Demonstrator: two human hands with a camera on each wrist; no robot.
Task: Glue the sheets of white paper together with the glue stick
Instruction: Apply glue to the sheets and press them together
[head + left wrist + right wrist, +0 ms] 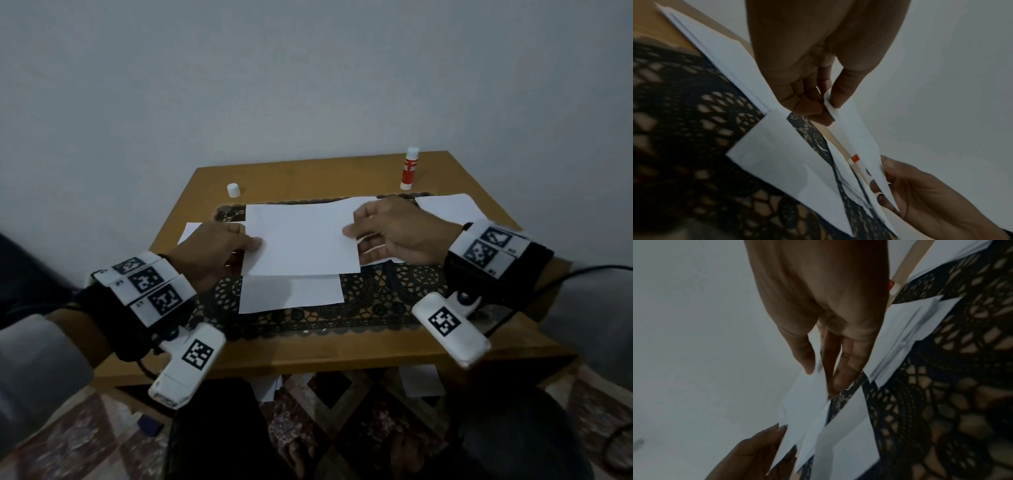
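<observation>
Near the middle of the frame, the left hand [219,248] and the right hand [394,229] each pinch one side edge of a white sheet [301,240], held above another sheet [291,294] on the desk [308,349]. The paper looks thin and floppy, so the edges seem the best hold. The glue stick [409,168] stands uncapped at the upper right.

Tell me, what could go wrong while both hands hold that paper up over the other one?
1. The held sheet, pinched at its ends by the left hand and right hand, could land crooked on the lower sheet, leaving edges mismatched.
2. The glue stick stands uncapped, its cap across the table; the glue might dry.
3. The thin sheet could crease where it is pinched.
</observation>
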